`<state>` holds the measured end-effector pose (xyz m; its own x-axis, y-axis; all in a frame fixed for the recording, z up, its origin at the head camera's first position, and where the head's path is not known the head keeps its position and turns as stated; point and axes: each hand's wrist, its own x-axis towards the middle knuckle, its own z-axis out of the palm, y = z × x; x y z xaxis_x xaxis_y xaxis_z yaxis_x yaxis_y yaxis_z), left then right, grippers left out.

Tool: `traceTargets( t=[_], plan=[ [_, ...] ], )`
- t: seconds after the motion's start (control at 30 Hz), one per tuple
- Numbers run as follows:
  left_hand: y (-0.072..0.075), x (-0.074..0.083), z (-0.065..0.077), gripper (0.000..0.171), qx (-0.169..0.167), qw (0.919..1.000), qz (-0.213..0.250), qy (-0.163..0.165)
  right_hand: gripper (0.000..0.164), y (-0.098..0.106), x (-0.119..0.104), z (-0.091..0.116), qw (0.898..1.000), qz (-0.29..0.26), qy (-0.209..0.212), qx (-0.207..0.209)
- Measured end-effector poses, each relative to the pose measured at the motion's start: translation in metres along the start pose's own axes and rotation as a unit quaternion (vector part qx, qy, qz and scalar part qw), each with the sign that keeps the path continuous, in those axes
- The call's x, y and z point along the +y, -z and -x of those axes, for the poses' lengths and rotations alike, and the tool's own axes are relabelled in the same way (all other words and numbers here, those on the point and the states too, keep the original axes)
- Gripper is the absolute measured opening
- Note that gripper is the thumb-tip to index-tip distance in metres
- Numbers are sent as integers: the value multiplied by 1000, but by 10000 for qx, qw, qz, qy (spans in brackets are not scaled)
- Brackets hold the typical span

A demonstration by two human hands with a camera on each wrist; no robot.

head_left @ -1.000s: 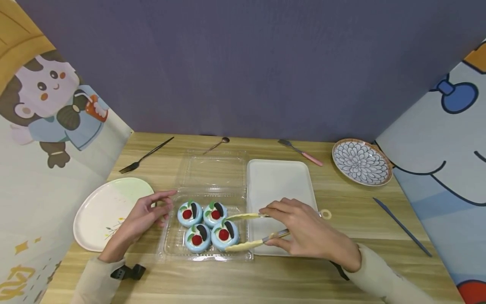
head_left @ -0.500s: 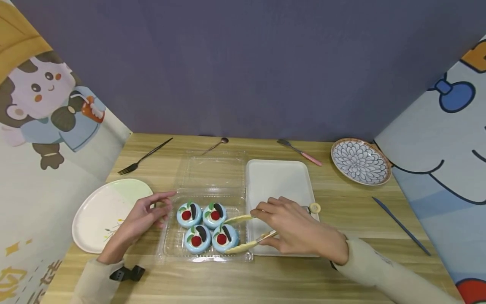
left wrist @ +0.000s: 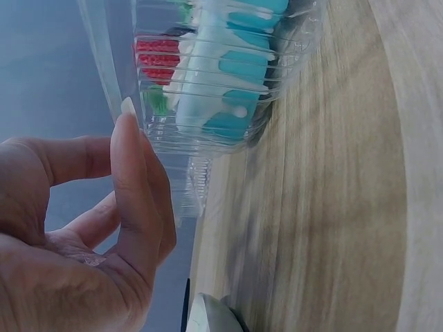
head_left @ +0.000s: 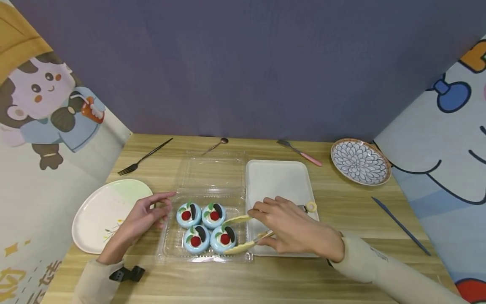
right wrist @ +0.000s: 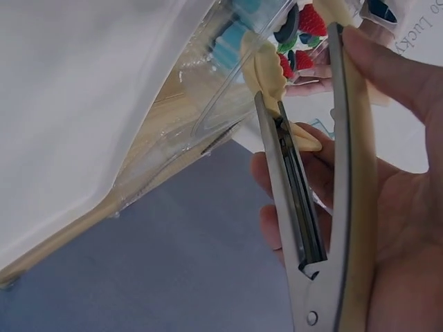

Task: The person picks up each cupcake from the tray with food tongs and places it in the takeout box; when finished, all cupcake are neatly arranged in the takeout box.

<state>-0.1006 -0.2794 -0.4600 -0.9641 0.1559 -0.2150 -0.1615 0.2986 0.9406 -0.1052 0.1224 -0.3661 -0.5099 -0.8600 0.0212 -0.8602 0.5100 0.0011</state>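
Note:
My right hand [head_left: 294, 228] grips a pair of tongs [right wrist: 353, 187] with metal arms and pale yellow tips. The tips straddle the front right cake [head_left: 223, 240], one at its back edge and one at its front. Several such light blue cakes, each topped with a red berry, a green leaf and a dark cookie piece, sit in a clear plastic container [head_left: 172, 249] with its lid laid back. My left hand [head_left: 142, 219] rests at the container's left side, fingers extended, a fingertip [left wrist: 128, 111] right at the rim in the left wrist view.
A white rectangular tray [head_left: 279, 179] lies right of the container, partly under my right hand. An oval plate [head_left: 98, 211] is at the left and a patterned plate [head_left: 360, 162] at the back right. A black fork [head_left: 146, 156], small spoon [head_left: 218, 144], pink-handled fork [head_left: 300, 153] and dark knife [head_left: 400, 226] lie around.
My right hand has moved a little left with the tongs, whose tips have drawn closer around the front right cake. The left hand has stayed at the container's side.

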Motion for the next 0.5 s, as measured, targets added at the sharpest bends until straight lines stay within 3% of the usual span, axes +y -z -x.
traceTargets(
  t=[0.27, 0.5],
  plan=[
    [-1, 0, 0, 49, -68, 10000, 62, -10, 65, -1, 3, 4, 9997, -208, -117, 54],
    [1, 0, 1, 50, -70, 9999, 85, -56, 66, 1, 7, 14, 9983, -303, -462, 202]
  ],
)
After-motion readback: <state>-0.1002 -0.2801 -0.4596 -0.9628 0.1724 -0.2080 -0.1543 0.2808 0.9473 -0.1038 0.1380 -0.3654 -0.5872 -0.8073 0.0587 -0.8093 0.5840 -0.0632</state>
